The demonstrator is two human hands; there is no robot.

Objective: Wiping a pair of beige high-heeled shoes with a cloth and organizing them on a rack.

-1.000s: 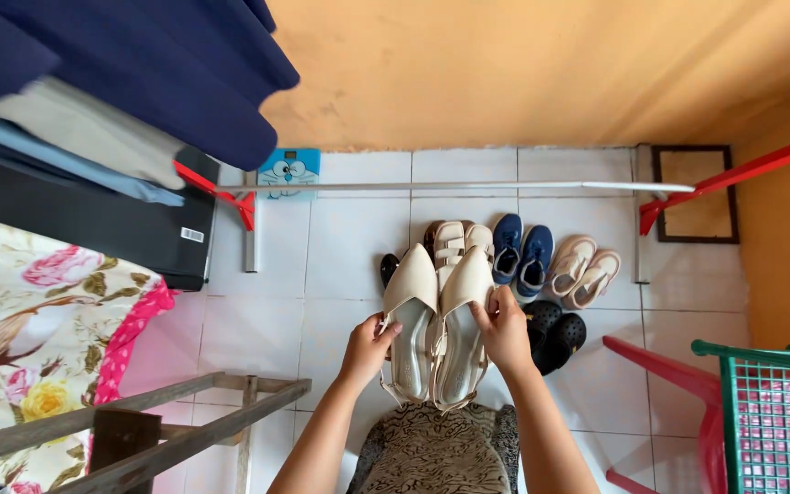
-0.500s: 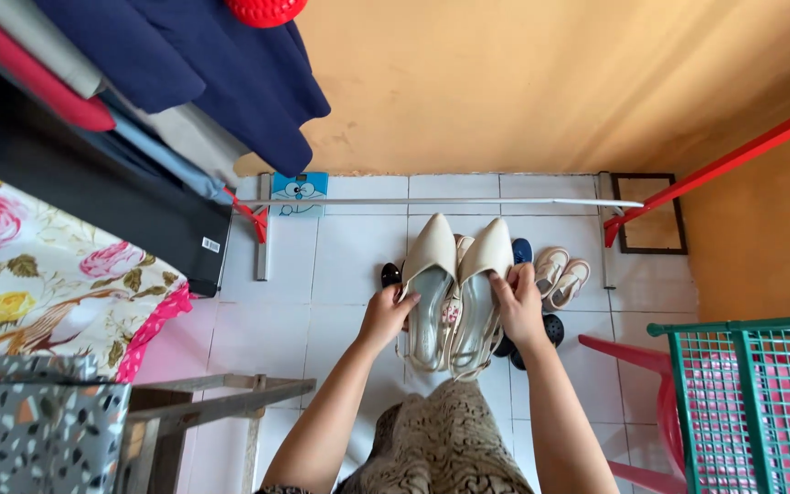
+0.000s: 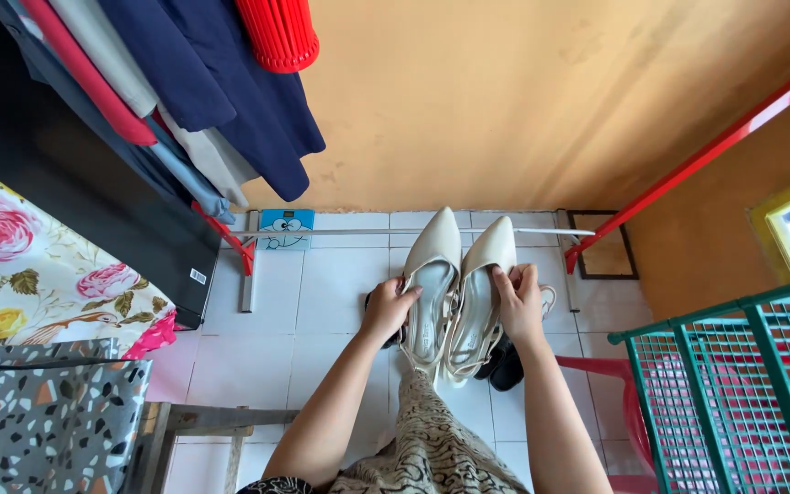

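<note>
I hold a pair of cream pointed slingback shoes side by side, soles down, toes pointing away from me. My left hand (image 3: 390, 306) grips the left shoe (image 3: 432, 284) at its side. The right shoe (image 3: 480, 288) is gripped at its outer edge by my right hand (image 3: 518, 302). Both shoes hang above the white tiled floor (image 3: 336, 284). Under them, mostly hidden, are dark shoes (image 3: 503, 366) on the floor.
Clothes (image 3: 221, 82) hang at upper left above a floral cloth (image 3: 38, 274). A green wire basket (image 3: 733, 393) and red chair (image 3: 614, 375) stand at right. A metal rail (image 3: 340, 232) with red brackets, a blue cartoon scale (image 3: 285, 227) and a framed panel (image 3: 603, 245) lie along the orange wall.
Both hands have lifted the cream shoes higher, away from the floor. The camera rose too, so the shoes on the floor look smaller and are now mostly hidden.
</note>
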